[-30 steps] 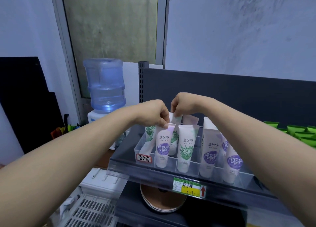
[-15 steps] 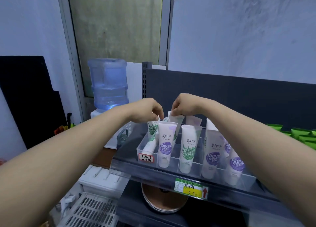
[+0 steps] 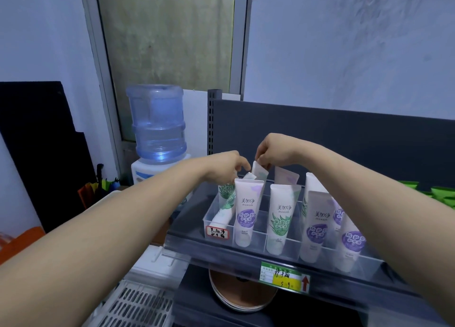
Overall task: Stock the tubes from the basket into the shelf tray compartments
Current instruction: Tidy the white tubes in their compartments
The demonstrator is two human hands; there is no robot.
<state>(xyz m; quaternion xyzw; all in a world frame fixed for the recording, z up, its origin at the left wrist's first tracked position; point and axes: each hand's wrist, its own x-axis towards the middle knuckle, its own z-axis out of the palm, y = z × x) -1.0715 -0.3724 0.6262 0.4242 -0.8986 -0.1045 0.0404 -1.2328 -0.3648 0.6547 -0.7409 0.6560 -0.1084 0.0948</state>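
Observation:
A clear shelf tray (image 3: 212,217) with several compartments stands on the dark shelf, holding several white tubes upright. A purple-label tube (image 3: 245,216) stands at the front left and a green-label tube (image 3: 281,221) beside it. My right hand (image 3: 272,153) pinches the top edge of a back-row tube (image 3: 258,172) behind the purple one. Just left of it, my left hand (image 3: 227,168) reaches down over a green-label tube (image 3: 225,195) in the leftmost compartment; its fingertips are hidden, so I cannot tell what they grip. More purple-label tubes (image 3: 316,228) fill the right compartments.
A water dispenser bottle (image 3: 157,127) stands left of the shelf. A white slatted basket (image 3: 138,304) sits at lower left. A stack of round plates (image 3: 242,294) lies on the lower shelf. A price label (image 3: 284,276) hangs on the shelf front. Green packs (image 3: 440,195) lie at far right.
My left hand has let go of the front purple-label tube and moved left and back over the leftmost compartment. My right hand stays on the back-row tube. The view has shifted slightly.

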